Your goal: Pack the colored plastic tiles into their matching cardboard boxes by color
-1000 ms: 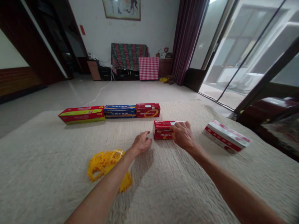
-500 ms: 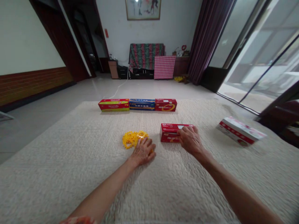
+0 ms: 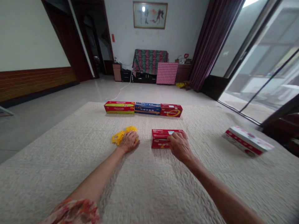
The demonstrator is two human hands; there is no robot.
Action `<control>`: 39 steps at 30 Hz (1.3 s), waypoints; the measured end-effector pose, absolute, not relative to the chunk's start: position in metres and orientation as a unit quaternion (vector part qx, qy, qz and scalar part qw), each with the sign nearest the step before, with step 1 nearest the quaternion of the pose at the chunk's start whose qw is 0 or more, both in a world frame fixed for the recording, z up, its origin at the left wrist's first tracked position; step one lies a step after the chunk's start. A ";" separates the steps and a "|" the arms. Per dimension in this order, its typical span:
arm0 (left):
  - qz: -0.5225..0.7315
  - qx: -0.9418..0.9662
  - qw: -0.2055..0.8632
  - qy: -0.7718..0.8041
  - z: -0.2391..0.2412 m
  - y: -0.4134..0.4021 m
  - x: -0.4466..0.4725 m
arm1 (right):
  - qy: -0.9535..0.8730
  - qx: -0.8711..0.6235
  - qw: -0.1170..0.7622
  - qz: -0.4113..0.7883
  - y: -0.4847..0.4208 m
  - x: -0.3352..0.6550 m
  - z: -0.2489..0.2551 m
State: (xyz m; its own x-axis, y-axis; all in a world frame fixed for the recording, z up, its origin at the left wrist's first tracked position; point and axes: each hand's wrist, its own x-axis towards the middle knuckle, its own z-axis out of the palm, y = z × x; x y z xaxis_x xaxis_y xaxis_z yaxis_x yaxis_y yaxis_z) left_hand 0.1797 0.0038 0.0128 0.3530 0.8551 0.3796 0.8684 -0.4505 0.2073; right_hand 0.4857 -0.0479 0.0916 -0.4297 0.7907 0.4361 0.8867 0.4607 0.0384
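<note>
My right hand (image 3: 179, 145) rests on the right end of a small red box (image 3: 161, 138) lying on the cream quilted mat (image 3: 149, 180), fingers curled over its top edge. My left hand (image 3: 129, 141) lies closed over a yellow tangle of plastic netting (image 3: 121, 134) just left of that box. Farther back, a red-and-yellow box (image 3: 119, 107), a blue box (image 3: 147, 108) and a red box (image 3: 171, 110) stand end to end in a row.
A white-and-red box (image 3: 247, 144) lies tilted at the mat's right side. Beyond the mat is a tiled floor with a white cable (image 3: 121, 88), a covered cabinet (image 3: 149, 64) and a checked panel (image 3: 166, 73). Glass sliding doors (image 3: 257, 62) run along the right.
My left hand moved from beside the red box onto the yellow netting and closed over it. My right hand stayed on the red box. The view shifted as my head turned.
</note>
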 end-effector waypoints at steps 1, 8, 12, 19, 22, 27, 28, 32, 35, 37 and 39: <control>-0.231 -0.817 0.015 -0.529 0.013 0.008 0.173 | -0.837 -0.500 0.180 -0.133 -0.046 0.479 0.091; -0.337 -0.744 0.021 -0.577 0.021 0.022 0.162 | -0.846 -0.486 0.185 -0.116 -0.043 0.442 0.093; -0.390 -0.738 0.001 -0.550 0.037 0.012 0.187 | -0.851 -0.469 0.225 -0.080 -0.044 0.443 0.094; -0.415 -0.737 -0.175 -0.504 0.060 -0.009 0.226 | -0.820 -0.499 0.278 0.034 -0.007 0.484 0.095; -0.411 -0.708 -0.214 -0.533 0.056 -0.013 0.237 | -0.843 -0.485 0.215 0.083 0.009 0.495 0.104; -0.414 -0.659 -0.256 -0.573 0.050 -0.018 0.242 | -0.852 -0.509 0.102 0.072 0.013 0.492 0.123; -0.407 -0.652 -0.269 -0.581 0.050 -0.018 0.241 | -0.853 -0.509 0.093 0.070 0.011 0.491 0.126; -0.382 -0.637 -0.303 -0.597 0.055 -0.020 0.239 | -0.864 -0.497 0.071 0.050 0.004 0.489 0.130; -0.375 -0.638 -0.305 -0.600 0.057 -0.019 0.238 | -0.871 -0.486 0.063 0.041 0.001 0.490 0.130; -0.376 -0.638 -0.308 -0.598 0.056 -0.019 0.238 | -0.874 -0.480 0.062 0.044 0.000 0.491 0.130; -0.380 -0.639 -0.309 -0.593 0.055 -0.018 0.237 | -0.875 -0.477 0.059 0.048 0.001 0.492 0.130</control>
State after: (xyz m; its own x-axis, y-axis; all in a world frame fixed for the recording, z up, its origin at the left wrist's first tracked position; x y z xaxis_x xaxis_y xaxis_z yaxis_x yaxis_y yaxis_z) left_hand 0.2370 -0.0182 0.0553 0.0086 0.9929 0.1189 0.5236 -0.1058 0.8454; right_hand 0.4918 0.0008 0.1301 -0.5375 0.8412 0.0580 0.8297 0.5400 -0.1414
